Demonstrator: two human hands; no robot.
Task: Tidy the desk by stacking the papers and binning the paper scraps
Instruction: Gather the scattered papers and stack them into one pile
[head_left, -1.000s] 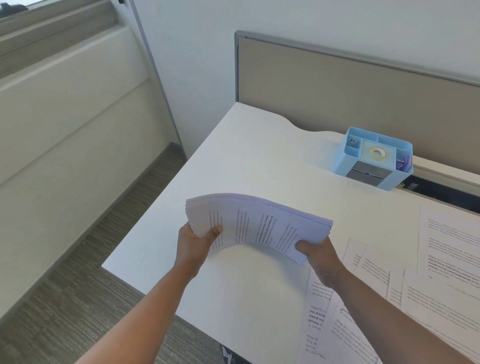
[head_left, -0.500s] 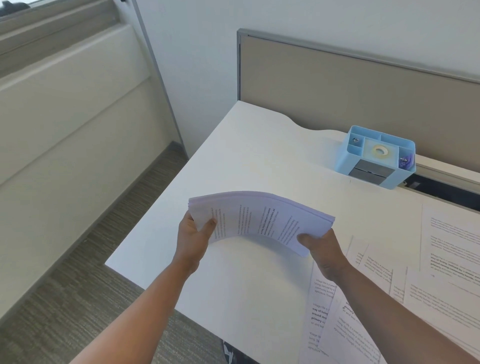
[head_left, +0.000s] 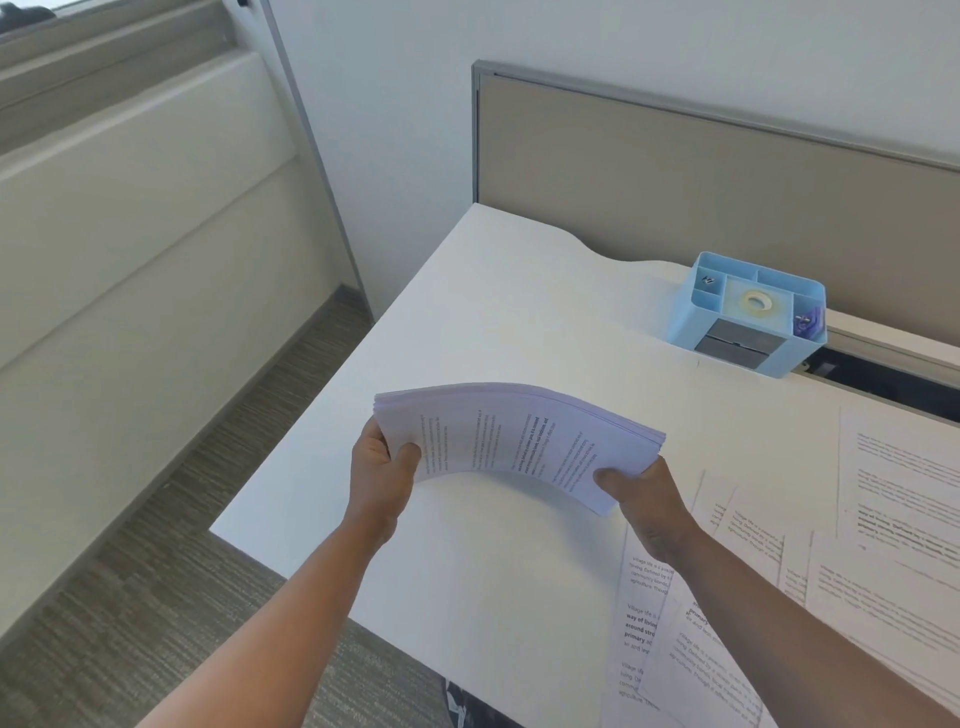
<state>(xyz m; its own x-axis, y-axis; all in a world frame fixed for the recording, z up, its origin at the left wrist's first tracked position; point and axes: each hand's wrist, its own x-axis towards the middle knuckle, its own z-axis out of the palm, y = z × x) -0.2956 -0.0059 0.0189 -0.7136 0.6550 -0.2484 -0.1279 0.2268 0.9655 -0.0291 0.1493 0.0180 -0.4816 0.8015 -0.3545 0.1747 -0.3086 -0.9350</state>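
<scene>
As I am lowering it a little from where it was a second ago, I am holding the sheaf of printed papers (head_left: 519, 441) bowed above the white desk (head_left: 519, 312), left hand (head_left: 382, 467) and right hand (head_left: 641, 493) each pinching an end. Loose printed sheets (head_left: 893, 519) are lying uncollected at right; stacking is unfinished. No scraps are showing.

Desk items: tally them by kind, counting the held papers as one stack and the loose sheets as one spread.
Stack, in the grip of left hand and right hand: 1
Sheet spread: 1
Blue organizer: 1
Tape roll: 1
Total: 4
</scene>
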